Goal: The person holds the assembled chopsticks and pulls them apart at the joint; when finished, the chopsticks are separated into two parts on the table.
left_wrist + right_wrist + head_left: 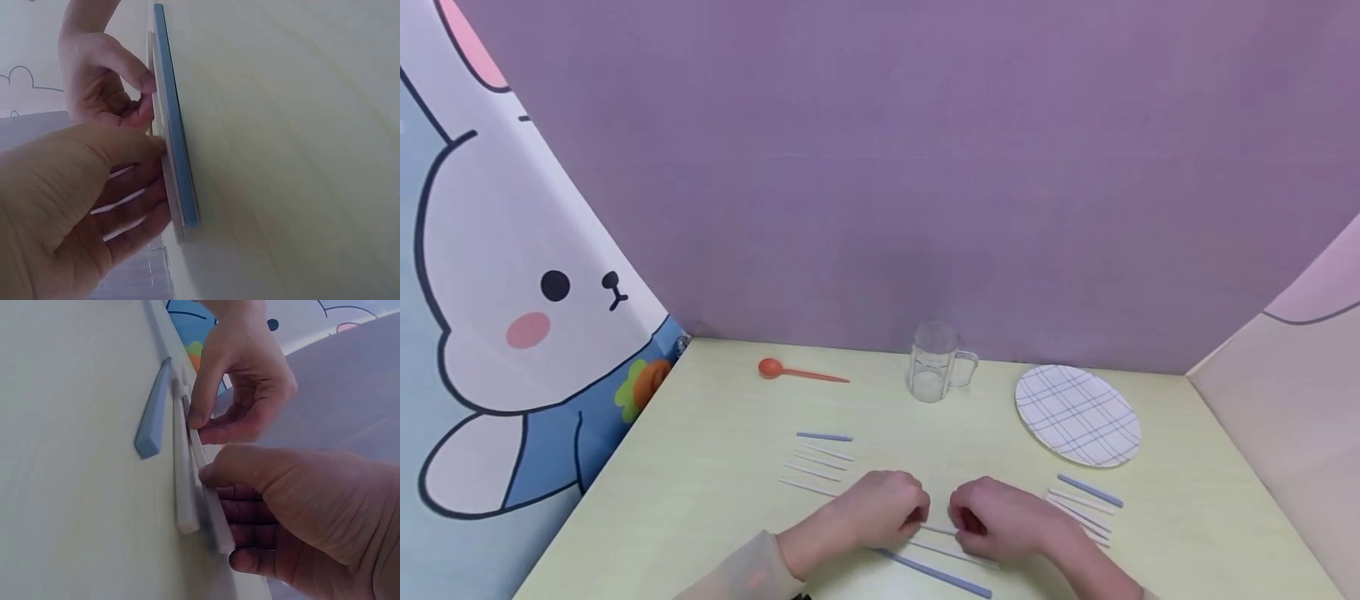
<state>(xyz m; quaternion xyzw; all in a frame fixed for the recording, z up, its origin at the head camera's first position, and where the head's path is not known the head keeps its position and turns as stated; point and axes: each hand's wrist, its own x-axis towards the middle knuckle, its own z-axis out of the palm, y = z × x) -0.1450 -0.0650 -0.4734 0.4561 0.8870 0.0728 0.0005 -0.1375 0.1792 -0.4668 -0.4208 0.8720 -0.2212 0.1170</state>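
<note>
Left hand [886,507] and right hand [1003,521] close together, both pinching.
The left forearm [801,550] reaches in from the near left, slanting toward the far right, with a pale sleeve [748,571] ending short of the hand. The right forearm [1082,562] reaches in from the near right, slanting the other way, mostly bare. The hands sit side by side with a narrow gap between them, knuckles up and fingers turned inward. The left thumb [128,145] is stretched forward, its fingers [150,234] bent and slightly spread; the right thumb [240,467] likewise stretches forward, its fingers [256,535] bent in a row.
</note>
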